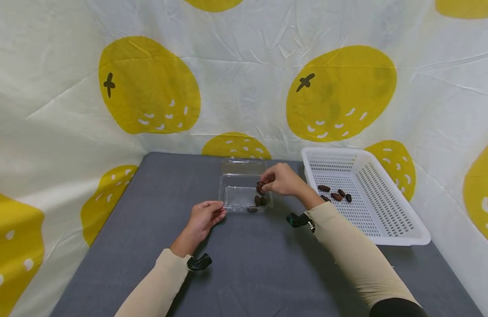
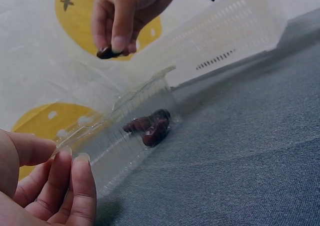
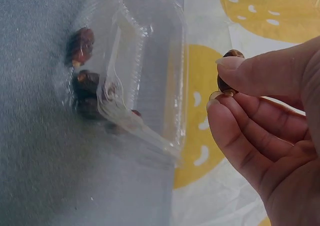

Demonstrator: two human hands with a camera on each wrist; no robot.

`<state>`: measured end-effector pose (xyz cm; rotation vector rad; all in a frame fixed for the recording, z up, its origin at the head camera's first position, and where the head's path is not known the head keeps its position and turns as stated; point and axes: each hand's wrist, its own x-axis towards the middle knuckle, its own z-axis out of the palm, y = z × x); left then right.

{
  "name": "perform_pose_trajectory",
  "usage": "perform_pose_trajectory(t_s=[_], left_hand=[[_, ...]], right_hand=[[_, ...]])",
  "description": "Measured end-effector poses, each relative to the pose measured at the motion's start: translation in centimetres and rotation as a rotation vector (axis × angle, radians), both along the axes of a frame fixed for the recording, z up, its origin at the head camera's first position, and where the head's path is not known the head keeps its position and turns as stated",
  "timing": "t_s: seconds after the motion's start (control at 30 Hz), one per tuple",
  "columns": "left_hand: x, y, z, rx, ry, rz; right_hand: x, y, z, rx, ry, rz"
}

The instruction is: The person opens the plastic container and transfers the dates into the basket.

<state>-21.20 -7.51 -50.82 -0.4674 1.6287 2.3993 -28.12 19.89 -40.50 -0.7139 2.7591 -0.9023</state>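
Note:
A clear plastic clamshell box (image 1: pixel 237 196) lies on the table with its lid (image 1: pixel 244 166) folded back. Its near left corner is pinched between the thumb and fingers of my left hand (image 1: pixel 203 219). Over the right side of the box, my right hand (image 1: pixel 283 179) pinches a dark brown date (image 3: pixel 226 84) between thumb and fingertips. In the left wrist view this held date (image 2: pixel 106 53) is above the box rim, apart from it. Several wrinkled dates (image 1: pixel 258 201) sit inside at the box's right end, seen through the plastic wall.
On the right stands a white perforated plastic basket (image 1: pixel 400 200) with several dates (image 1: pixel 336 197) on its floor. A grey cloth (image 1: pixel 244 273) covers the table. Behind it hangs a white curtain (image 1: pixel 244 97) printed with yellow fruit shapes.

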Motion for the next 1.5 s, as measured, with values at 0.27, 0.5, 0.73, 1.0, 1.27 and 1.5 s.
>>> perform_pose_trajectory(t_s=[0.27,0.5,0.73,1.0,1.27,1.5], left_hand=[[-0.1,-0.1,0.0,-0.004,-0.004,0.003],[0.0,-0.2,-0.1,-0.003,0.001,0.000],[-0.1,-0.1,-0.1,0.004,0.006,0.002],[-0.1,-0.2,-0.1,0.008,0.007,-0.005],[-0.1,-0.2,-0.2,-0.001,0.002,-0.004],[-0.1,-0.2,-0.2,0.001,0.004,0.002]], right_hand=[[0.3,1.4,0.7,0.005,0.040,-0.003],[0.7,2.6,1.2,0.010,0.052,-0.010],[0.9,4.2,1.4,0.021,0.070,-0.011],[1.5,6.0,1.5,-0.017,0.043,-0.042],[1.9,8.2,1.6,-0.005,0.048,-0.079],[2.3,9.9,2.0,-0.010,0.029,-0.113]])
